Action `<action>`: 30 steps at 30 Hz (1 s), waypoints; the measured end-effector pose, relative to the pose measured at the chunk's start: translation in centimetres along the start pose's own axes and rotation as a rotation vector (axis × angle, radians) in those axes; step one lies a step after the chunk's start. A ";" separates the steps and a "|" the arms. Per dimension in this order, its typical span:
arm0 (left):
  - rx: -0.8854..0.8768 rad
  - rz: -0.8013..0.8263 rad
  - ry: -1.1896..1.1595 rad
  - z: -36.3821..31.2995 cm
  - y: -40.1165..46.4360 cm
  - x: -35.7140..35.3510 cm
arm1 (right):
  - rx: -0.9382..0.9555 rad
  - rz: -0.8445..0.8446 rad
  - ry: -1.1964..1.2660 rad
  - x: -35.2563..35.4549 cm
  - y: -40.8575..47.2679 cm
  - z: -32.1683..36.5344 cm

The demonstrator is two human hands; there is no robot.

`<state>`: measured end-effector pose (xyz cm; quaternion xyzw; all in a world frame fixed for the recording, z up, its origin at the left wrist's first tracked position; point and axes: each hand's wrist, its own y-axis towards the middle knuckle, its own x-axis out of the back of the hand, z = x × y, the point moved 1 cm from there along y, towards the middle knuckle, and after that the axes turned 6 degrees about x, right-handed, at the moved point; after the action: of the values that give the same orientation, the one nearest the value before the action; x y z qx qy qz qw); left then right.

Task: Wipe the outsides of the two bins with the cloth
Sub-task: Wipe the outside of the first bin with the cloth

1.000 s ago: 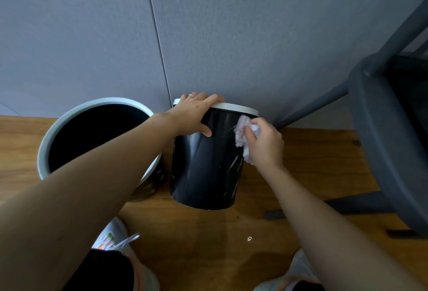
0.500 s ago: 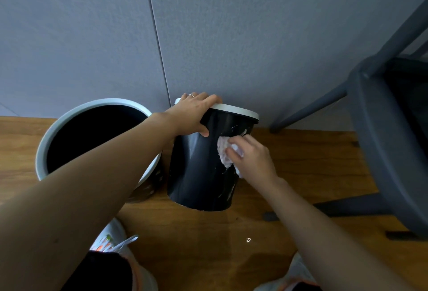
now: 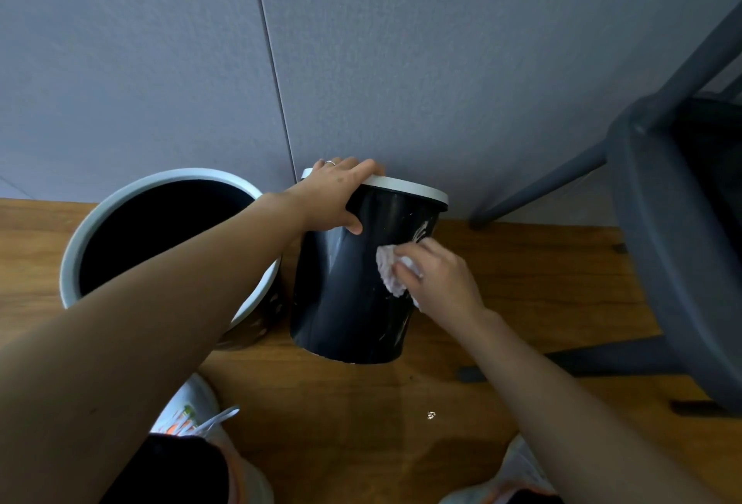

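A small black bin [image 3: 345,302] with a white rim stands tilted toward me on the wooden floor by the grey wall. My left hand [image 3: 337,194] grips its rim at the top left, thumb on the outer wall. My right hand [image 3: 437,278] holds a crumpled white cloth [image 3: 391,272] and presses it against the right side of the bin's outer wall. White smears show above the cloth and near the bin's lower right. A larger bin [image 3: 80,238] with a pale rim and black inside stands to the left, touching or nearly touching the small one.
A dark grey chair [image 3: 658,222] fills the right side, its legs reaching the floor behind and beside the small bin. My shoes [image 3: 188,415] show at the bottom. A tiny scrap [image 3: 431,415] lies on the floor in front.
My right hand has carried the cloth down from near the rim to the middle of the bin's side, then slightly right. The left hand has kept its grip.
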<state>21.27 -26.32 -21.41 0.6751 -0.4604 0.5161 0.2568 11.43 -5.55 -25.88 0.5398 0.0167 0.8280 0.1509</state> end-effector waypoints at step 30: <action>0.008 0.023 -0.247 -0.8 -0.3 0.2 | -0.194 -0.310 0.083 2.6 2.7 -1.5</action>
<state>21.20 -25.56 -20.90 0.7292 -0.4940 0.4339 0.1896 8.51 -7.19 -23.70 0.4791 0.0260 0.8141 0.3271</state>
